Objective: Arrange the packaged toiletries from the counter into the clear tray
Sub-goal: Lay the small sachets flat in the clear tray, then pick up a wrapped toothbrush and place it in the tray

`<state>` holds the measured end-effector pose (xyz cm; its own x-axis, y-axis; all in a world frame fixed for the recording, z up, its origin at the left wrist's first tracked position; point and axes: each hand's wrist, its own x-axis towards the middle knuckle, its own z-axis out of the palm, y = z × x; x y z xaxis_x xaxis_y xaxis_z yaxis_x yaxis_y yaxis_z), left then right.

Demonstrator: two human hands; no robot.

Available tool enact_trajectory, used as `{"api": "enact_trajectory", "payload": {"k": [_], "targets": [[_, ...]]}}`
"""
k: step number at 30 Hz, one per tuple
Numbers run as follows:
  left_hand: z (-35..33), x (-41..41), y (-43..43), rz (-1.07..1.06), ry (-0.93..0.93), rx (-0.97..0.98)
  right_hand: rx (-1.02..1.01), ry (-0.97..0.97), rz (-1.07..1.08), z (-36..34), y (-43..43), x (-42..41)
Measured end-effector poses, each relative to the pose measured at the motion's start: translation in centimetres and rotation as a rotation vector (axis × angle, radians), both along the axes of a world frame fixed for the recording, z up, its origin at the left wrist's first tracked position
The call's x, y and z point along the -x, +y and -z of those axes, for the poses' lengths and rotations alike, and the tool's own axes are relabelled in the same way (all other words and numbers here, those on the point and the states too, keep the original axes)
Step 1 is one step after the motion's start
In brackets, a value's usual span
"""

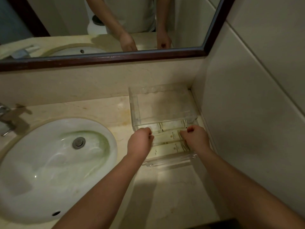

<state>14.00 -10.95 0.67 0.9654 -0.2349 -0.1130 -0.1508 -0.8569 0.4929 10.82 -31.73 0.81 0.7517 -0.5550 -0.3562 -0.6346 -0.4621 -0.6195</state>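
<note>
Locate the clear tray (170,160) at centre right of the frame, on the worktop (173,195) in the corner beside the tiled wall (255,113). The packaged toiletries (168,138), cream packets with dark print, lie side by side in the near part of the tray. A taller clear section (163,104) stands just behind them; you cannot tell whether it belongs to the same tray.

Your right hand (196,138) has its fingers (183,135) curled over the right end of the packets, gripping them. Your left hand (140,141) is curled at the left end of the packets; you cannot tell whether its fingers pinch them.

The sink (49,171) occupies the lower left. The mirror (66,17) spans the top of the frame.
</note>
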Motion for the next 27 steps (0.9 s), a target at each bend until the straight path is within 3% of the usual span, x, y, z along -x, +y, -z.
{"api": "enact_trajectory", "payload": {"k": [8,15,20,27], "targets": [[0.7,0.8,0.1,0.058,-0.022,-0.147,0.255,0.062,-0.089,0.2,0.8,0.3],[0.4,2.5,2.6,0.064,-0.123,0.119,0.453,-0.111,-0.185,-1.1,5.3,2.6],[-1.4,6.0,8.4,-0.053,-0.160,0.214,0.220,-0.269,-0.387,-1.6,13.3,3.2],[-2.9,14.2,23.5,-0.507,-0.129,0.138,-0.121,-0.240,-0.821,-2.0,28.8,4.5]]}}
